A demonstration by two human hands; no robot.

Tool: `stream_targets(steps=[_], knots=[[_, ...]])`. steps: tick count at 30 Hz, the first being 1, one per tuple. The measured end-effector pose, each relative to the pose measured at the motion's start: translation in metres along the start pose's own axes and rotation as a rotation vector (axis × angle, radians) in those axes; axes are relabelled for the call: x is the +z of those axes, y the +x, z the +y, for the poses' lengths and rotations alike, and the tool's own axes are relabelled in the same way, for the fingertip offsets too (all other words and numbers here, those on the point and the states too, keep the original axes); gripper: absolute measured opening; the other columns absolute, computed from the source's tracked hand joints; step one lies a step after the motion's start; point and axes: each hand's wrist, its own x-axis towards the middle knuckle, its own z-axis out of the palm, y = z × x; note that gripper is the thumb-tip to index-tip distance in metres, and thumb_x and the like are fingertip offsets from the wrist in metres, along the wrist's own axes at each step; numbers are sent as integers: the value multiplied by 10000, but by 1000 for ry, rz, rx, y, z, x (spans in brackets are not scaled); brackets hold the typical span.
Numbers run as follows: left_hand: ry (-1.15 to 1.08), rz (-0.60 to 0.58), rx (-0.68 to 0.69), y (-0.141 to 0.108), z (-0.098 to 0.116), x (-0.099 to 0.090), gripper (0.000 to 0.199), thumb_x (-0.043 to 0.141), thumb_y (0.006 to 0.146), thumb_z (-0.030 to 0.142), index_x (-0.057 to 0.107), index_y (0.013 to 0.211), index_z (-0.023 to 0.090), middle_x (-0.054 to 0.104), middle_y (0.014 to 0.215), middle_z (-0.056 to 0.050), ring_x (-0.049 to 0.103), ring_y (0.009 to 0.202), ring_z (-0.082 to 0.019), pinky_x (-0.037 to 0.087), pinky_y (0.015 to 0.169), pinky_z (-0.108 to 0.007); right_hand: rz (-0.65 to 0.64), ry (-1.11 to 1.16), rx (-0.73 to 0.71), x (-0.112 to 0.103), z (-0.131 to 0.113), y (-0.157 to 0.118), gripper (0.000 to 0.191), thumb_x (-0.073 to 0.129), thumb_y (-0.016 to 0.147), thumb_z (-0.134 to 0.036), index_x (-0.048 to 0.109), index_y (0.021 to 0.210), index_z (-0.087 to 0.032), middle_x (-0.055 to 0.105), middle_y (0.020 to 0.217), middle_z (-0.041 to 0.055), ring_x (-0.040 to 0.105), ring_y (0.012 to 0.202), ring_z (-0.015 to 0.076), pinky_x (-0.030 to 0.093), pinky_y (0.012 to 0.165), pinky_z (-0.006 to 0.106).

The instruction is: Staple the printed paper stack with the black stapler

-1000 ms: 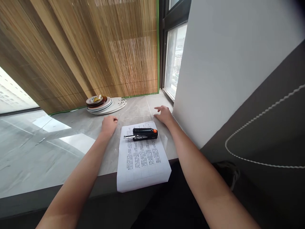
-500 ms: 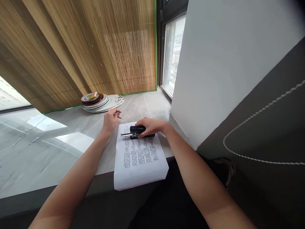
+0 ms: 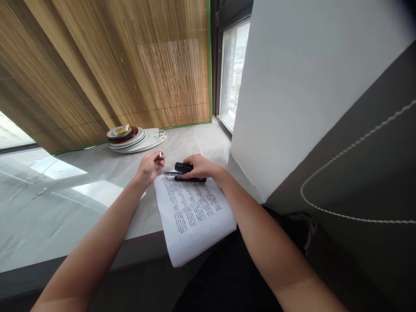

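A black stapler lies across the far end of the printed paper, its top lifted and its silvery staple tray sticking out to the left. My right hand is closed round it from the right. Just left of the tray, my left hand pinches a small silvery piece that looks like a strip of staples; the fingers hide part of it. The paper rests on the grey stone sill, and its near end hangs over the front edge.
Stacked plates stand behind my left hand, beneath the bamboo blind. A white wall rises on the right beside a window. A beaded cord hangs at the right.
My right hand and the stapler have shifted slightly away from me. The paper has turned, its near end swinging right. My left hand has rolled over, bringing the small silvery piece into view.
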Motion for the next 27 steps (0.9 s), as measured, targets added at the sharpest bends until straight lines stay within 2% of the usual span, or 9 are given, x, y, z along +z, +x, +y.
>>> stream_targets(steps=[6, 10, 14, 18, 23, 27], knots=[[-41, 10, -57, 3, -3, -3, 122, 688, 915, 138, 614, 819, 133, 566, 743, -22, 468, 532, -64, 365, 465, -174, 48, -78, 92, 6, -9, 0, 162, 741, 684, -209, 596, 756, -197, 643, 772, 29, 576, 701, 174, 386, 574, 291], [-50, 48, -59, 6, -4, -5, 119, 594, 939, 58, 677, 862, 95, 553, 760, -38, 479, 561, -69, 393, 493, -173, 83, -90, 103, 9, -8, 4, 150, 715, 679, -180, 585, 753, -196, 646, 783, 40, 571, 696, 176, 384, 562, 293], [47, 45, 103, 5, -3, -2, 180, 590, 904, 10, 736, 951, 102, 649, 880, -73, 564, 674, -83, 484, 612, -176, 71, -13, 74, 3, -5, 3, 172, 733, 702, -208, 563, 729, -199, 639, 764, 26, 567, 686, 166, 388, 564, 288], [153, 37, 237, 0, -3, 1, 102, 726, 901, 161, 757, 994, 130, 723, 948, -89, 598, 691, -97, 534, 659, -219, 27, 34, -35, -11, -3, -5, 139, 723, 723, -218, 590, 762, -200, 645, 791, 13, 573, 724, 161, 402, 624, 293], [255, -29, 310, -3, -6, 2, 281, 818, 874, 406, 793, 945, 135, 733, 877, -87, 603, 634, -106, 538, 598, -236, -20, 9, -49, -23, 0, -11, 142, 718, 724, -204, 579, 751, -200, 622, 786, 11, 550, 717, 158, 387, 629, 307], [354, -93, 390, -6, -6, 4, 352, 862, 820, 458, 833, 1003, 158, 743, 836, -75, 629, 646, -127, 537, 602, -248, -9, -14, -31, -25, 4, -12, 167, 725, 709, -189, 560, 737, -201, 619, 781, 14, 548, 712, 160, 382, 613, 310]])
